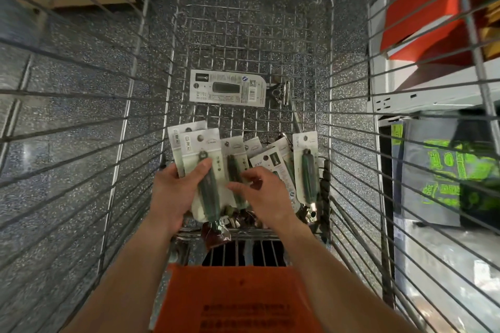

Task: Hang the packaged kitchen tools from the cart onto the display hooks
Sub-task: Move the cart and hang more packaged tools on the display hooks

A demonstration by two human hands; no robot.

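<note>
- Filling the view, a silver wire shopping cart [331, 62] corrals the stock for carrying.
- Heaped at the cart's near end, white-carded green-handled kitchen tools [305, 167] await hanging.
- Left hand [173, 192], at the cart's near end, has its fingers wrapped round several tools, probably gathering one trip's worth.
- Right hand [270, 197] hovers over the heap with fingers half-curled and blurred; I cannot tell its grip.

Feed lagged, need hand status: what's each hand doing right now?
Left hand: grips white-carded packs of green-handled tools.
Right hand: blurred over loose packs; grip cannot be told.
</note>
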